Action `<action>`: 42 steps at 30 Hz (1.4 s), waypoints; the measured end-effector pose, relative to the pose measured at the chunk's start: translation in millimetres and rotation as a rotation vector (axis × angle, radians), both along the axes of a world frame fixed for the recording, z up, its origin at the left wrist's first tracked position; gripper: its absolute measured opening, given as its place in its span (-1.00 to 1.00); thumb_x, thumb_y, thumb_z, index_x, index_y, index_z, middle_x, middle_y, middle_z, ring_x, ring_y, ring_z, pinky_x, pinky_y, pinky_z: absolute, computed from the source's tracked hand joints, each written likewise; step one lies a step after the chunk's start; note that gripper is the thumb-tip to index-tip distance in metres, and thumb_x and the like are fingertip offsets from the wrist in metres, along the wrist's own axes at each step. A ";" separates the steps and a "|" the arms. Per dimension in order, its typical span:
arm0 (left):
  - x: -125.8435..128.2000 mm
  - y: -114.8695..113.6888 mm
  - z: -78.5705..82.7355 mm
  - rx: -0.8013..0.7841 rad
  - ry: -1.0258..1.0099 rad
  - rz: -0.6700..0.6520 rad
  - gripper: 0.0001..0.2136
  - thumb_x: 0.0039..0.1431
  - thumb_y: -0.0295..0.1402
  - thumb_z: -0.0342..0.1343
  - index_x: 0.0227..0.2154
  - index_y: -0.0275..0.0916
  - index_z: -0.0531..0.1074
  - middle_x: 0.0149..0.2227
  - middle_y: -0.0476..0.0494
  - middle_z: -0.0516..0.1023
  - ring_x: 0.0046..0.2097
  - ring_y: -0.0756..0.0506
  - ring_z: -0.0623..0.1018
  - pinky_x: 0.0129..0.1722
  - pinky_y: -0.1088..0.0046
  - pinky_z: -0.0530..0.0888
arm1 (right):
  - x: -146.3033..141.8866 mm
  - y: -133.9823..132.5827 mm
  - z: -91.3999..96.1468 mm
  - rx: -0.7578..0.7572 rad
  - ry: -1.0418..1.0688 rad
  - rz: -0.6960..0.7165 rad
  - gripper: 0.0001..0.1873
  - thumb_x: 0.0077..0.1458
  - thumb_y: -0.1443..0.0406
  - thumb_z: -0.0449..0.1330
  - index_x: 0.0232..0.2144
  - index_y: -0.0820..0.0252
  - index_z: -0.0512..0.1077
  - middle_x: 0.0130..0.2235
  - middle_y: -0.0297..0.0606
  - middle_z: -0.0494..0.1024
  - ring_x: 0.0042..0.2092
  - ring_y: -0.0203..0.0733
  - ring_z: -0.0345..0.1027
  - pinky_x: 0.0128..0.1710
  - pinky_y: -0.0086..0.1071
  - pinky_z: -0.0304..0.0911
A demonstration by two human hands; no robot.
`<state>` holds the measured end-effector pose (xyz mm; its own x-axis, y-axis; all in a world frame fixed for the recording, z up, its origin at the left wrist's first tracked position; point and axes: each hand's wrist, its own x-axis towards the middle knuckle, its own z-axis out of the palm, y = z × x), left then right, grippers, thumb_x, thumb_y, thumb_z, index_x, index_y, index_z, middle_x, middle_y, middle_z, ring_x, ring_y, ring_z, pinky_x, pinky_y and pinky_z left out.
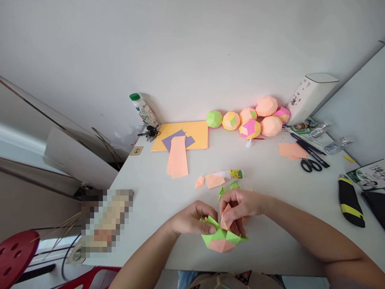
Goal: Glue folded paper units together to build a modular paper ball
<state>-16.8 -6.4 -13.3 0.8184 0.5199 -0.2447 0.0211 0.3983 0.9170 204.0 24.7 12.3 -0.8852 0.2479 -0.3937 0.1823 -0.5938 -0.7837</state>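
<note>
My left hand [192, 220] is closed on the left side of a half-built paper ball [223, 239] made of green and peach folded pieces, just above the white table [270, 176]. My right hand [242, 206] pinches a peach folded paper piece [226, 218] at the ball's top opening. Loose green folded pieces [234, 185] lie just beyond my hands. Two peach folded pieces [214, 180] and a small glue bottle [233, 174] lie a little farther away.
Several finished paper balls [249, 118] line the wall. Orange card [192, 132] with purple and peach sheets [177, 156] lies at back left by keys [149, 132] and a bottle [144, 110]. Scissors [309, 164], pens and a black-yellow case [350, 200] sit right. A red stool [15, 255] stands left.
</note>
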 end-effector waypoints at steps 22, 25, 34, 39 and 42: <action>0.2 0.2 -2.2 -0.044 0.053 0.040 -0.72 -0.12 -0.21 0.30 -0.52 -0.37 0.46 -0.59 0.01 0.27 -0.50 0.06 0.22 -0.50 0.50 0.16 | 1.8 -2.0 3.0 0.044 0.009 -0.053 -0.83 -0.02 0.31 0.29 -0.38 0.28 0.39 -0.54 -0.31 0.57 -0.62 -0.31 0.43 -0.64 -0.51 0.34; 0.0 -0.2 -2.7 -0.040 0.062 0.040 -0.70 -0.14 -0.19 0.30 -0.51 -0.37 0.46 -0.58 0.01 0.29 -0.50 0.05 0.23 -0.50 0.50 0.18 | 1.6 -1.9 3.2 0.047 0.007 -0.048 -0.82 -0.02 0.29 0.29 -0.38 0.28 0.39 -0.55 -0.32 0.56 -0.63 -0.32 0.41 -0.64 -0.51 0.33; 1.1 0.1 -1.6 -0.041 0.042 0.024 -0.74 -0.11 -0.25 0.30 -0.45 -0.38 0.51 -0.58 0.01 0.31 -0.50 0.06 0.24 -0.50 0.51 0.18 | -0.8 -1.5 -5.6 0.053 -0.020 -0.007 -0.79 -0.06 0.25 0.31 -0.40 0.26 0.41 -0.54 -0.36 0.53 -0.60 -0.33 0.40 -0.64 -0.50 0.31; 1.5 -0.3 -2.0 -0.042 0.055 0.008 -0.74 -0.11 -0.25 0.30 -0.43 -0.38 0.54 -0.58 0.01 0.32 -0.50 0.06 0.24 -0.50 0.51 0.17 | -1.8 -1.8 -6.8 0.216 -0.061 0.013 -0.77 -0.05 0.23 0.31 -0.37 0.27 0.44 -0.51 -0.38 0.51 -0.55 -0.37 0.38 -0.54 -0.50 0.33; 1.1 -0.2 -1.9 -0.037 0.059 0.009 -0.73 -0.11 -0.24 0.30 -0.40 -0.37 0.56 -0.57 -0.01 0.36 -0.49 0.06 0.26 -0.48 0.51 0.19 | -2.1 -2.2 -4.6 0.249 -0.063 -0.005 -0.72 -0.07 0.21 0.33 -0.33 0.26 0.42 -0.46 -0.36 0.52 -0.50 -0.36 0.38 -0.50 -0.49 0.33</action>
